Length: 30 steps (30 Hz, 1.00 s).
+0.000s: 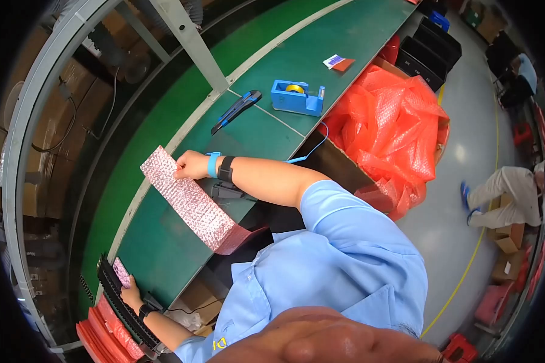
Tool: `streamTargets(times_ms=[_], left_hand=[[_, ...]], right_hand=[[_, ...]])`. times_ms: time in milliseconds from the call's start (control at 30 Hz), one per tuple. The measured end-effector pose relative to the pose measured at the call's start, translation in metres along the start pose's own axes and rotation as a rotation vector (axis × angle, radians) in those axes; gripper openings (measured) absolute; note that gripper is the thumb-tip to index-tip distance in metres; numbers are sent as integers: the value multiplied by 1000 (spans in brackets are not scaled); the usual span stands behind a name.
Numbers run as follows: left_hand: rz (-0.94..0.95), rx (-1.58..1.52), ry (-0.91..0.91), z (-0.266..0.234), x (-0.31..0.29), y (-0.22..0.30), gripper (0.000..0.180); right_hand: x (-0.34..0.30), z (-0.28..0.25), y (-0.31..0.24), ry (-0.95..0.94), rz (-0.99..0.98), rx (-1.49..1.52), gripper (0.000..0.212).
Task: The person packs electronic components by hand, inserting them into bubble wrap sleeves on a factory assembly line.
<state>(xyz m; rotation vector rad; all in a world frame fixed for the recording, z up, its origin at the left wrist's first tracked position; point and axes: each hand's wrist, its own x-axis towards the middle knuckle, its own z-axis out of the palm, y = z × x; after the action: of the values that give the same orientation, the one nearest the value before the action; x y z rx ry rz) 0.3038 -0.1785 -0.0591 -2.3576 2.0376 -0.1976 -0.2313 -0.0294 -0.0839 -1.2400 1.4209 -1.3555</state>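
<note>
While the left hand [130,294] grips a small pink piece [121,271] at the black tray [118,302], closest in, the right hand [191,164] pinches the far end of a pink bubble-wrap strip [188,199] lying flat on the green bench [163,254]. Past that strip sits a blue-black utility knife [236,110], then a blue tape dispenser [298,97] beside it, with orange bubble wrap [390,127] piled off the bench edge.

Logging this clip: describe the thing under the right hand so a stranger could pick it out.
On the green bench, follow the outstretched right hand to its fingertips. It rests on a long pink bubble-wrap bag lying flat across the bench edge. Unlike the crumpled red-orange bubble wrap heaped in the box, it is pale, flat and rectangular.
</note>
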Motion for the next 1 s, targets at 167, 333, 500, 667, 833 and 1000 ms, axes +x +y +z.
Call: streamTargets(times_ms=[167,333,500,667,833,1000], left_hand=[[-40,-38,9,-18,-8,32,94],[-120,-72,77,-21,-3,35,90],[-28,-165,45,-23,-1,37,85],[-238,-600,8,-16,-1,-11,80],[-111,-1720,-324,-38,-11,2,87],[392,-2401,-403,-50,-40,10,96]], right_hand=[[2,1,10,48,-13,108,22],[4,3,2,21,-9,69,19],[8,-2,4,11,-34,-50,20],[8,12,-2,-119,7,-121,22],[-7,-10,1,-112,42,60,17],[-14,-3,-18,-119,129,90,15]])
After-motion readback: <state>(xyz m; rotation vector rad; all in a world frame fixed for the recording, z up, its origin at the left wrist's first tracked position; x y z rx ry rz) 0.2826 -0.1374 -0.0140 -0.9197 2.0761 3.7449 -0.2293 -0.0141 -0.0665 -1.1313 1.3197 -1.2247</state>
